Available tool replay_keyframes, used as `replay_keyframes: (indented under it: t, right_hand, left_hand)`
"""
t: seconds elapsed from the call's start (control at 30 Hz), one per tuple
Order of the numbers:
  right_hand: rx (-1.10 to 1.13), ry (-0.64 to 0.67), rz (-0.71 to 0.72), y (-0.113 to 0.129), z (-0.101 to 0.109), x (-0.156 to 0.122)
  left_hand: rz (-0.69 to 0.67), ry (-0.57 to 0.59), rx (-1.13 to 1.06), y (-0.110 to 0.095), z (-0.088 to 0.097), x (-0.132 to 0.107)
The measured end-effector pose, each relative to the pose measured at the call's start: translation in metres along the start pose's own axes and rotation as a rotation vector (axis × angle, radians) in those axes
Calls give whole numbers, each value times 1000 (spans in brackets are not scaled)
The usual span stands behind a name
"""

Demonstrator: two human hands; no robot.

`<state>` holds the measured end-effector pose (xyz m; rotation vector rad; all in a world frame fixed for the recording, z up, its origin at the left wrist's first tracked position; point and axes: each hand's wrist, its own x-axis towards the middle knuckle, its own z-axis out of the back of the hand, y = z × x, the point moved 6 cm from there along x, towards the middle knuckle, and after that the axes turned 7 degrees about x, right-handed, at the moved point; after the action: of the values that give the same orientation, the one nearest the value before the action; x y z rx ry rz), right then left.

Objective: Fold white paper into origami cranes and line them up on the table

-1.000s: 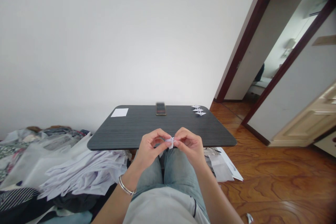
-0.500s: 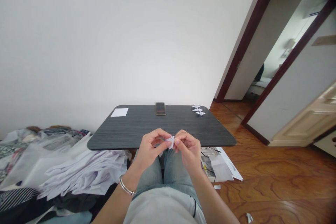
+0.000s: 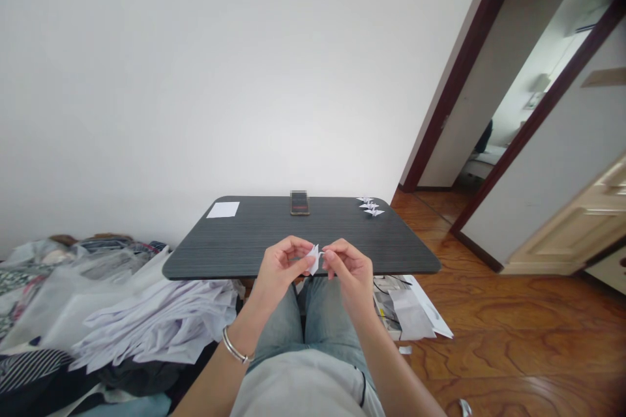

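Note:
A small folded piece of white paper is held over the near edge of the dark table. My left hand pinches its body between thumb and fingers. On the other side, my right hand has thumb and fingertips closed on a thin pointed end of the same paper. Folded paper cranes stand in a short row at the table's far right corner. A flat white paper sheet lies at the far left corner.
A phone stands at the table's back edge by the white wall. Piled clothes and fabric lie to the left. Below the table's right side are papers and cables, with scraps on the wooden floor.
The folded paper has turned more upright in my left hand, and more of it shows. My right fingers have drawn slightly apart from the left, holding its thin end.

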<state>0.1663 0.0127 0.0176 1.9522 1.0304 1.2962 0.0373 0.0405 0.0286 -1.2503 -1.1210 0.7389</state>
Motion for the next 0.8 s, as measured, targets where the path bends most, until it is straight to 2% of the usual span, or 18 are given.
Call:
replay_keyframes:
  t: [0.3, 0.63, 0.8]
  right_hand:
    - [-350, 13, 212, 14, -1, -4]
    - [-447, 56, 254, 21, -6, -4]
    - [-354, 69, 147, 13, -2, -1]
  left_hand:
    - [17, -12, -16, -1, 0, 0]
    - [17, 0, -22, 2, 1, 1]
    - [-12, 2, 10, 2, 2, 1]
